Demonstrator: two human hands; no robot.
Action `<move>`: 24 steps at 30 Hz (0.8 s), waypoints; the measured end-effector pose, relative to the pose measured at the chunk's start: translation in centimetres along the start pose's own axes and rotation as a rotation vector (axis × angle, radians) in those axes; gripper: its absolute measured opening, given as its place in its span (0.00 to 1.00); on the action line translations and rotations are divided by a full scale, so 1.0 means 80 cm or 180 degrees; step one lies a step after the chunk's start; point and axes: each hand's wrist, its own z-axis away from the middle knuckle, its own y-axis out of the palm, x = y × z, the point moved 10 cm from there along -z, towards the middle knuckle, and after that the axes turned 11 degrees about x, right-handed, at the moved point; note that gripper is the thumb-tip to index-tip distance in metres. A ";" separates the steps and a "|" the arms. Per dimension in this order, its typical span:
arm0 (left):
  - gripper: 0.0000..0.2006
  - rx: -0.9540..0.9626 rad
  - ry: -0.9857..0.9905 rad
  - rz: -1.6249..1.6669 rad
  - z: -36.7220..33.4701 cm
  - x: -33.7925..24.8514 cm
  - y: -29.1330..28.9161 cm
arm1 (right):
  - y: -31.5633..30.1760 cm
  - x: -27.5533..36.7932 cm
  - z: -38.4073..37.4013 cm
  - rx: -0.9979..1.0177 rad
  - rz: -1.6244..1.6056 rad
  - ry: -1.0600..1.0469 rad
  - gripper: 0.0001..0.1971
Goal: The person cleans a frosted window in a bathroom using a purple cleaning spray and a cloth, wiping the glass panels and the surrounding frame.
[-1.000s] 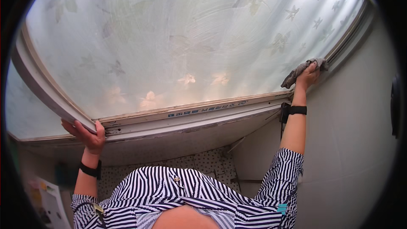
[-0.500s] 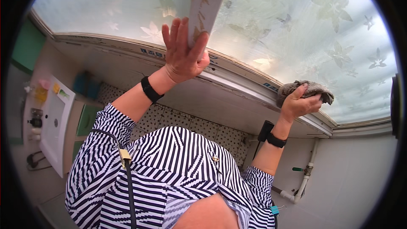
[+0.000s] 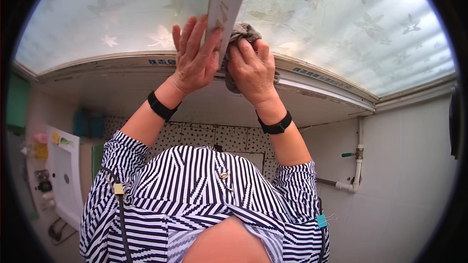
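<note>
A white upright window bar (image 3: 228, 0) with worn brown patches rises from the sill. My left hand (image 3: 195, 61) lies against its left side, fingers stretched upward and spread. On the other side of the bar, my right hand (image 3: 253, 70) grips a damp-looking grey-brown rag (image 3: 243, 33), pressing it into the corner between bar, pane and bottom frame. Part of the rag bunches above my fingers and part hangs below them. Frosted glass with a leaf pattern (image 3: 317, 14) fills the panes on either side. Each wrist wears a black band.
The window's bottom frame (image 3: 331, 85) runs across in front of me, grimy along its edge. At the left stands a white washbasin (image 3: 66, 165) with bottles beside it. A white pipe with a green-handled valve (image 3: 348, 155) is fixed to the right wall. Dotted tiles (image 3: 195, 136) show below.
My right hand has slid the rag leftward along the frame, from the right-hand pane's lower edge to the bar. The left hand stays at the bar; the whole view has turned slightly.
</note>
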 end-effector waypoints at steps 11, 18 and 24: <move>0.27 -0.0060 -0.0145 -0.0462 -0.006 -0.004 0.023 | -0.040 -0.128 0.074 0.0394 0.0729 0.0728 0.12; 0.34 0.0230 -0.0754 -0.0490 -0.002 -0.002 0.001 | -0.057 -0.229 0.144 0.0514 0.1105 0.1750 0.13; 0.27 -0.0312 -0.1295 0.0587 0.021 0.032 -0.014 | -0.096 -0.300 0.247 -0.0288 -0.1024 0.3333 0.20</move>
